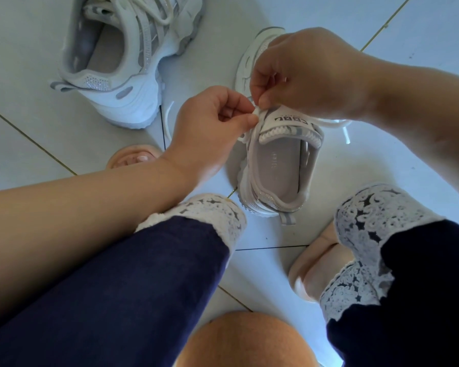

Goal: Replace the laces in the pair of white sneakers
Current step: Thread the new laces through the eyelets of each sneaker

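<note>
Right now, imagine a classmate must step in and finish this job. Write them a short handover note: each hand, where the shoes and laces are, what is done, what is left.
Left hand: grip pinching the lace at the top of the near sneaker, beside its tongue.
Right hand: grip pinching the same lace just above.
The near sneaker stands on the tiled floor between the person's feet. The other sneaker stands apart at upper left.
Done: the other sneaker looks laced.
Left: finish the top of the near sneaker and tie it. Its lower rows are hidden by the hands.
</note>
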The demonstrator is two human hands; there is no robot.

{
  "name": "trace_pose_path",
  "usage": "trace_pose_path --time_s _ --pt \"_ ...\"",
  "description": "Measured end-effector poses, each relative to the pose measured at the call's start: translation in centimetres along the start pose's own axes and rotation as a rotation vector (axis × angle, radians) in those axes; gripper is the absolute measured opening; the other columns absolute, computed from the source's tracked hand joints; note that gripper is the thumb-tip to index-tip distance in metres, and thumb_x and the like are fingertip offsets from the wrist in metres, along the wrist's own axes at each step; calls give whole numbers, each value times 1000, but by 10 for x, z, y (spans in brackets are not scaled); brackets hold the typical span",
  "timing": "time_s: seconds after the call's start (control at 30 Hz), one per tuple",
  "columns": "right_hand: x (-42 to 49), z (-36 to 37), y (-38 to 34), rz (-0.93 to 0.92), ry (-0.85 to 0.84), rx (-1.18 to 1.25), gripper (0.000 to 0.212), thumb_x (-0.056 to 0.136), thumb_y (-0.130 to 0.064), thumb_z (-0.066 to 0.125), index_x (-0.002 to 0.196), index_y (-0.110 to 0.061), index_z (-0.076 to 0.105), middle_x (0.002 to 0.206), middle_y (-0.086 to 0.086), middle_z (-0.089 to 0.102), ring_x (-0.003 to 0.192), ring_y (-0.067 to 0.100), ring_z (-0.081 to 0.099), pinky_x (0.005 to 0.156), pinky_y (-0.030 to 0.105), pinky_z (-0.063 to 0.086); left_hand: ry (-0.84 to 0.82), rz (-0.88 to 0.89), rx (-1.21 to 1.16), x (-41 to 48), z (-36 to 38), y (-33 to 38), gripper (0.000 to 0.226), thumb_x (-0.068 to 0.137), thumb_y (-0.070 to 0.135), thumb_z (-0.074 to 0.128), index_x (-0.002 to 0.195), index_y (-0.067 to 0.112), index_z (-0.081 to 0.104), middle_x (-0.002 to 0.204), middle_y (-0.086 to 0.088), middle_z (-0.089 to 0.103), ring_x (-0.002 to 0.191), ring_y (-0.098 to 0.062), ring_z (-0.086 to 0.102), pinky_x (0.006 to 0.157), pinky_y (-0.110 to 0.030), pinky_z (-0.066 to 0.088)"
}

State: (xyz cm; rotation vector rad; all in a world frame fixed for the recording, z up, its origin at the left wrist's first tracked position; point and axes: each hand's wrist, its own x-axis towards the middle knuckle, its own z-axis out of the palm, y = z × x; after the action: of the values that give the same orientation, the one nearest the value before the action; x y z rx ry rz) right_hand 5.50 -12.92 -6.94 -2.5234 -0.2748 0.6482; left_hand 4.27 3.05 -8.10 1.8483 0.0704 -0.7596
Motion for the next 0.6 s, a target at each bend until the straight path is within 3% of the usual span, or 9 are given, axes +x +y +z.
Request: trace_pose_path --time_s 0.13,0.2,0.27,0.5,0.6 --pt "2 -1 0 -6 -38 32 6 76 -17 63 78 -23 63 70 -13 53 66 2 45 57 18 28 6 0 11 -1 0 -2 22 77 2 68 73 21 57 65 6 56 51 5 50 53 -8 38" --pt "3 0 0 -1 -71 70 8 76 -18 64 75 -26 61 67 -18 52 65 -13 48 57 5 32 12 -8 13 -1 -1 -2 22 77 3 69 73 21 57 66 6 57 54 5 51 55 -9 40" --pt "3 0 0 18 -79 118 7 75 -19 65 74 -26 63 66 -19 53 63 -19 47 57 1 31 16 -20 -5 -2 -2 -2 21 76 3 69 72 20 57 67 4 58 54 3 52 54 -9 42" --pt "-5 6 -7 23 66 145 12 73 -18 70 83 -24 71 66 -27 51 65 -14 51 63 -4 32 14 -244 -130 -7 -3 -2 14 77 10 71 68 13 61 59 1 58 46 -3 49 53 -17 49" --pt "-9 8 -13 -20 112 70 18 76 -19 69 94 -23 71 72 -16 56 69 -3 50 66 5 33 23 -370 -251 -10 -4 0 14 76 8 71 66 11 62 54 3 61 46 -5 52 51 -17 49"
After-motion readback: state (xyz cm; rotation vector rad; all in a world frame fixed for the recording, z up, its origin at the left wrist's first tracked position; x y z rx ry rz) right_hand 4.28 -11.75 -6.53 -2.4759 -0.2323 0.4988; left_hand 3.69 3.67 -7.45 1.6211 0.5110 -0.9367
